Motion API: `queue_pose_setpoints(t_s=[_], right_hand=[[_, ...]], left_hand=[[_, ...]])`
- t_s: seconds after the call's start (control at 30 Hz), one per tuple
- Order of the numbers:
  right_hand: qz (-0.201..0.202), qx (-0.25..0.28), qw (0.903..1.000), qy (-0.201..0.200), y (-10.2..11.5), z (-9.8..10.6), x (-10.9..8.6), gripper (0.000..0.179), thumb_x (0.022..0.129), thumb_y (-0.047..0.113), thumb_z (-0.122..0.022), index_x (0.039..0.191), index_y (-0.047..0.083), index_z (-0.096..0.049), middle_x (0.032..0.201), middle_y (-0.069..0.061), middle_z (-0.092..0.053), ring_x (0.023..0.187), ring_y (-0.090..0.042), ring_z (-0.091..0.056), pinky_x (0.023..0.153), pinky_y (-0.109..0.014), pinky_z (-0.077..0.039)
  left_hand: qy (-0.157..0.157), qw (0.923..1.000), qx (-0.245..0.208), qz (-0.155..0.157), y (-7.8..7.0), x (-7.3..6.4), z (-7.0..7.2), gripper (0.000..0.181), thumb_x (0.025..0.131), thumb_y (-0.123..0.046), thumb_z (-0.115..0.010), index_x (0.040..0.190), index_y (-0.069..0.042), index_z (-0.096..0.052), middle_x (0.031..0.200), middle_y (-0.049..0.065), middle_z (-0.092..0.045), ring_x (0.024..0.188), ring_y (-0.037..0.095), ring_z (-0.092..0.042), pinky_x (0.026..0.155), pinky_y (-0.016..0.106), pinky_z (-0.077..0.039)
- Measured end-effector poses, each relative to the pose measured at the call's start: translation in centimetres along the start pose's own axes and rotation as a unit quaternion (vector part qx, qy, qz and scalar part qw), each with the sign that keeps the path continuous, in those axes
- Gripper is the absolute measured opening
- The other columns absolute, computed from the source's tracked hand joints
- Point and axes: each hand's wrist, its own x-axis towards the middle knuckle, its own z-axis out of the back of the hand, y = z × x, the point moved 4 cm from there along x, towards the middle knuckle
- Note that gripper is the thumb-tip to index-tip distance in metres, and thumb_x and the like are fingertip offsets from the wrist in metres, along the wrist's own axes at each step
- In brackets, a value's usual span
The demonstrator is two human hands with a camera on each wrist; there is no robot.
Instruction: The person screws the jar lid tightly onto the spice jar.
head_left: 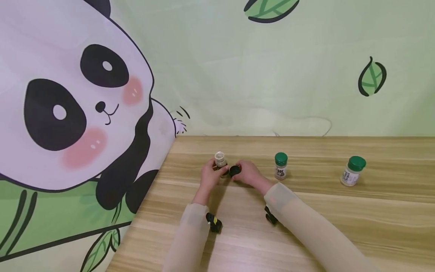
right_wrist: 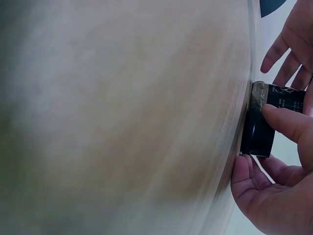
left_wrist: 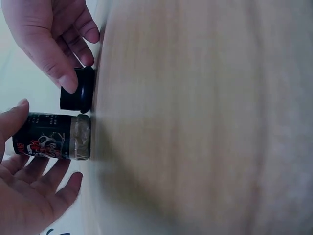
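Observation:
My left hand [head_left: 210, 176] grips a small spice jar [head_left: 220, 160] between thumb and fingers. The jar stands upright, its pale clear mouth uncovered; in the left wrist view a dark printed label [left_wrist: 46, 137] wraps it above a clear base close to the tabletop. Just to the right, my right hand [head_left: 249, 173] pinches a round black cap [head_left: 234, 171], thumb on one side and fingers on the other. The cap sits beside the jar, low over the wood. In the right wrist view the cap [right_wrist: 257, 134] overlaps part of the jar.
On the wooden table [head_left: 323, 234], a green-lidded shaker jar [head_left: 281, 166] stands right of my right hand, and a similar shaker jar [head_left: 353, 171] is farther right. Behind the table hangs a green panda-print cloth [head_left: 217, 75], which also covers the left side.

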Motion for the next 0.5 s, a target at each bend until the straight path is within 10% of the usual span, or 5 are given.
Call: queue_pose_setpoints(t_s=[0.5], right_hand=[[-0.013, 0.008, 0.9999, 0.001, 0.07, 0.02, 0.19, 0.047, 0.084, 0.011, -0.079, 0.124, -0.008, -0.064, 0.123, -0.026, -0.070, 0.117, -0.039, -0.065, 0.105, -0.048, -0.051]], left_hand=[[0.007, 0.9990, 0.032, 0.031, -0.43, 0.22, 0.30, 0.035, 0.089, -0.011, -0.079, 0.117, 0.007, -0.069, 0.124, 0.026, -0.072, 0.118, 0.036, -0.067, 0.102, 0.046, -0.052]])
